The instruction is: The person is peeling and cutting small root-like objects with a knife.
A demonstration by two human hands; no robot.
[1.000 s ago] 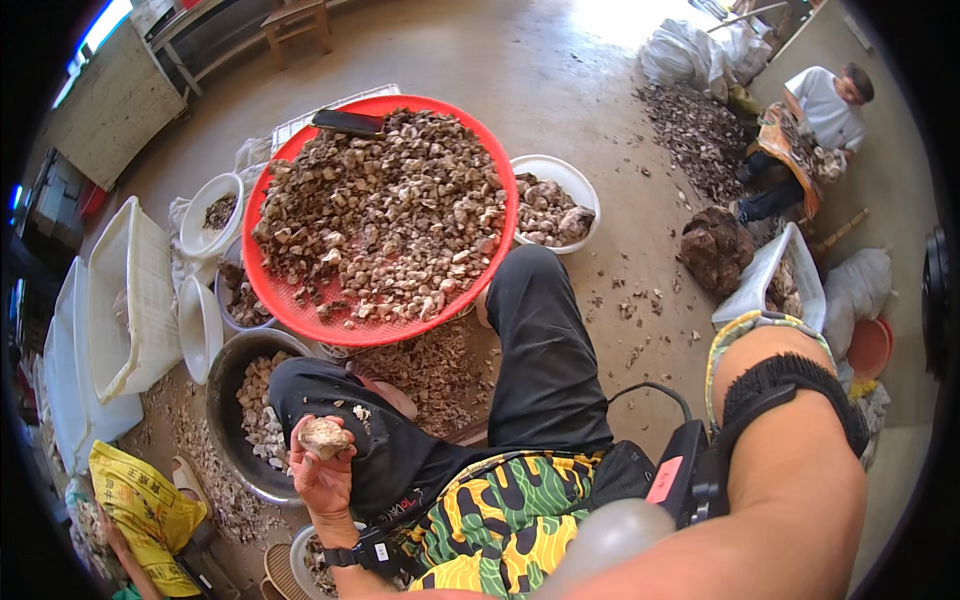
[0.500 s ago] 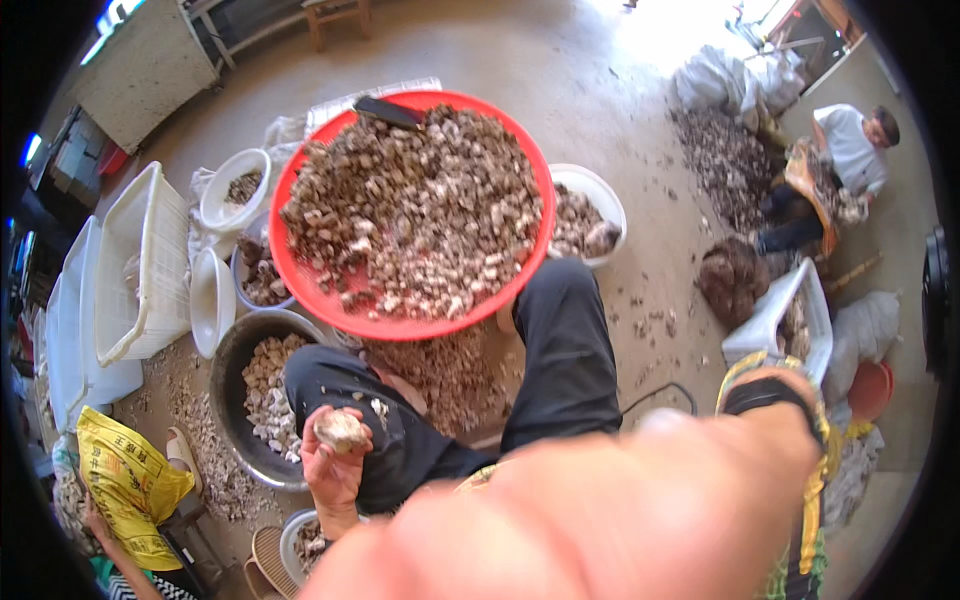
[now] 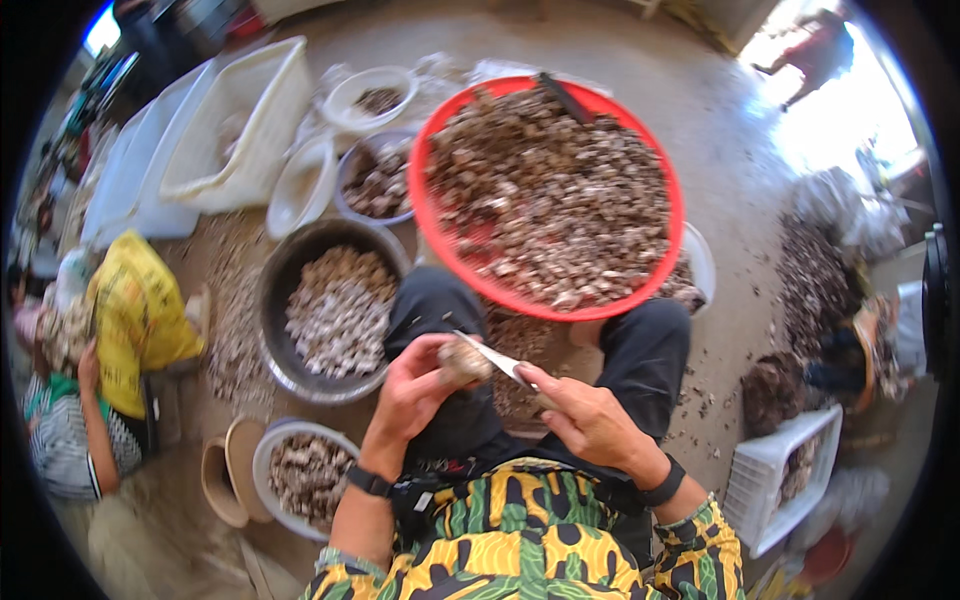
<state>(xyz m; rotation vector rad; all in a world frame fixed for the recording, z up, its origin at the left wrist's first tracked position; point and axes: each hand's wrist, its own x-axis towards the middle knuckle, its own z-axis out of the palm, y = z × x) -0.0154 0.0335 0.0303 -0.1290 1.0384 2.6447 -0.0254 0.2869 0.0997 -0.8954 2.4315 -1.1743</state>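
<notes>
Right hand (image 3: 590,415) angles a knife (image 3: 492,354) at the lump (image 3: 464,366) in the left hand (image 3: 411,386).

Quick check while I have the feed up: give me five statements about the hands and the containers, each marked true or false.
1. The left hand holds a pale lump. True.
2. The right hand is empty. False: it grips a knife.
3. The round red tray carries a heap of brown and pale pieces. True.
4. The dark basin stands beside the person's right knee. False: it stands beside the left knee.
5. The white crate on the right has pieces in it. True.
</notes>
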